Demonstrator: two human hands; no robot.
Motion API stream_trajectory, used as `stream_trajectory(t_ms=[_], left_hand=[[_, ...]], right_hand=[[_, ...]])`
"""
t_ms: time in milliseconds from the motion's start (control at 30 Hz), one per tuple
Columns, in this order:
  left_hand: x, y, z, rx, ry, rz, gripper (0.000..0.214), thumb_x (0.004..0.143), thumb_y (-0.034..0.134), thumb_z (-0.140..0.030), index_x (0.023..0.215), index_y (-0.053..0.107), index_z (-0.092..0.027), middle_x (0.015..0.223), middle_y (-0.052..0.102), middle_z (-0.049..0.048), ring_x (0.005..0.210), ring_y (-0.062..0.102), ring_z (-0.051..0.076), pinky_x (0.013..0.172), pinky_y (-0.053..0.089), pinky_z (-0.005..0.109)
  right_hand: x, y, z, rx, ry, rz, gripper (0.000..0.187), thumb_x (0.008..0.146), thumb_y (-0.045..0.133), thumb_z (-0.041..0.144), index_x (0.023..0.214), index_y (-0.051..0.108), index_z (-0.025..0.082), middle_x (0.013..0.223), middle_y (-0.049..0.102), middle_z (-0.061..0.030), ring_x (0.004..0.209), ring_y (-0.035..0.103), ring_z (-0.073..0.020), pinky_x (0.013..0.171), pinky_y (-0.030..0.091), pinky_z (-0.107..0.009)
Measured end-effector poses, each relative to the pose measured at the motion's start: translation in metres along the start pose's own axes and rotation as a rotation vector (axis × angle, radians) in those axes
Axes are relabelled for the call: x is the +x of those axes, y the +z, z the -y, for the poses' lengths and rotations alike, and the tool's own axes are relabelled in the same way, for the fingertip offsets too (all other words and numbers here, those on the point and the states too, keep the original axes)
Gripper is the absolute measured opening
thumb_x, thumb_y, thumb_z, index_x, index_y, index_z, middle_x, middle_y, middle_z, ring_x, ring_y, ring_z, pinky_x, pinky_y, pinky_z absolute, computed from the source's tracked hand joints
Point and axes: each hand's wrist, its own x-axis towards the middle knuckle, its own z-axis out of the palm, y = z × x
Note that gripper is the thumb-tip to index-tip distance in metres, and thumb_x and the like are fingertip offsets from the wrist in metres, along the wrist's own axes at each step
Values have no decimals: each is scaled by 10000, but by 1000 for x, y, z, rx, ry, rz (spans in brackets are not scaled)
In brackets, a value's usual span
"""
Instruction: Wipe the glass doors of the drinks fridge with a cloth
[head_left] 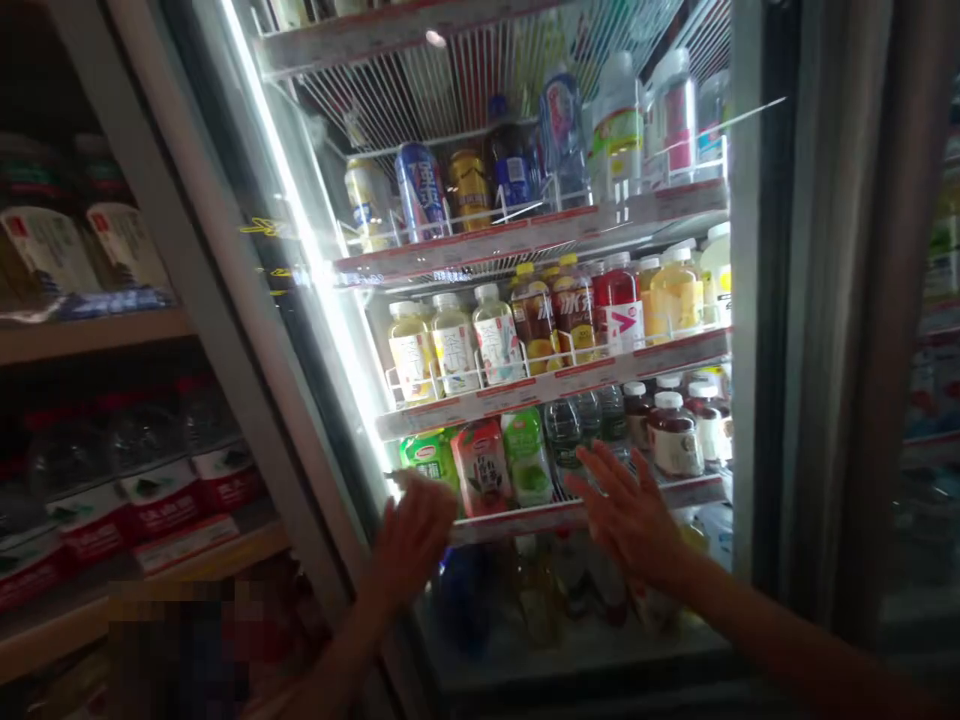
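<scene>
My right hand (626,515) reaches up in front of the lower shelves of a lit drinks fridge, its fingers spread and nothing in them. Nearest behind its fingertips are clear water bottles (564,430). My left hand (418,525) is raised at the fridge's left side, blurred, its fingers partly turned away. Close to it are a green drink carton (433,455) and a red drink carton (482,470), both upright. A green-and-white carton (527,455) stands between the red one and the water. Whether either hand touches anything cannot be made out.
Above, one shelf carries bottled teas and juices (499,335); a higher one carries cans (421,190) and tall bottles. Dark-lidded bottles (675,435) stand at the lower right. A bright light strip (300,220) runs up the fridge's left side. Further left, shelves hold red-labelled bottles (161,490).
</scene>
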Motion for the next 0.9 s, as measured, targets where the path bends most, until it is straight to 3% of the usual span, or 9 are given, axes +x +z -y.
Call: stream_trajectory(t_ms=[100, 167, 300, 333, 433, 500, 667, 833, 900], left_hand=[[24, 7, -29, -159, 495, 56, 507, 844, 502, -322, 1340, 399, -346, 1444, 384, -21, 1392, 202, 135, 1149, 167, 350], [54, 8, -26, -162, 436, 45, 417, 853, 487, -355, 1270, 483, -355, 1414, 430, -39, 1391, 210, 144, 1157, 118, 384], [108, 7, -14, -29, -59, -33, 445, 849, 495, -353, 1281, 497, -246, 1416, 424, 83, 1403, 164, 258, 1131, 103, 490], [115, 7, -19, -29, -29, -38, 458, 848, 494, -347, 1293, 485, -242, 1439, 390, 82, 1404, 154, 266, 1129, 108, 486], [126, 9, -43, -112, 427, 13, 457, 867, 453, -358, 1320, 438, -308, 1494, 293, -13, 1405, 166, 198, 1142, 118, 402], [138, 10, -53, -127, 576, 38, 460, 878, 431, -370, 1336, 405, -334, 1496, 286, -42, 1397, 189, 164, 1145, 124, 379], [191, 11, -58, -57, 111, -51, 532, 868, 458, -391, 1373, 366, -249, 1468, 346, 64, 1397, 188, 257, 1134, 74, 475], [202, 17, -96, -137, 554, 20, 480, 889, 400, -395, 1357, 380, -288, 1503, 279, -10, 1397, 187, 200, 1141, 107, 405], [218, 17, -101, -152, 511, -5, 480, 895, 390, -392, 1363, 367, -286, 1502, 280, -9, 1399, 184, 200, 1141, 114, 412]], right_hand=[[9, 3, 2, 13, -68, 6, 439, 816, 464, 159, 1248, 514, 218, 1403, 446, -90, 1389, 230, -236, 1126, 137, -529], [13, 1, -6, 0, -46, -8, 469, 815, 468, 153, 1278, 487, 222, 1431, 406, -90, 1390, 227, -241, 1125, 134, -534], [11, -12, -35, -48, 106, -101, 559, 823, 486, 165, 1368, 382, 234, 1496, 282, -97, 1384, 236, -272, 1111, 155, -562], [8, -15, -42, -61, 108, -102, 575, 823, 489, 164, 1379, 364, 237, 1503, 265, -95, 1383, 238, -276, 1109, 162, -563], [-7, -20, -54, -92, 78, -56, 579, 828, 483, 158, 1386, 353, 246, 1498, 278, -89, 1380, 248, -270, 1109, 181, -549], [-16, -23, -59, -110, 93, -43, 576, 836, 469, 160, 1390, 345, 252, 1493, 289, -88, 1379, 250, -264, 1112, 180, -541], [-29, -27, -75, -149, 169, -54, 624, 845, 457, 173, 1433, 258, 233, 1488, 296, -103, 1384, 236, -268, 1110, 172, -539], [-39, -32, -94, -197, 261, -73, 650, 858, 441, 200, 1457, 187, 205, 1468, 331, -122, 1385, 236, -266, 1103, 190, -530], [-42, -39, -103, -224, 298, -77, 652, 865, 433, 204, 1462, 170, 201, 1465, 339, -124, 1385, 236, -265, 1101, 204, -522]])
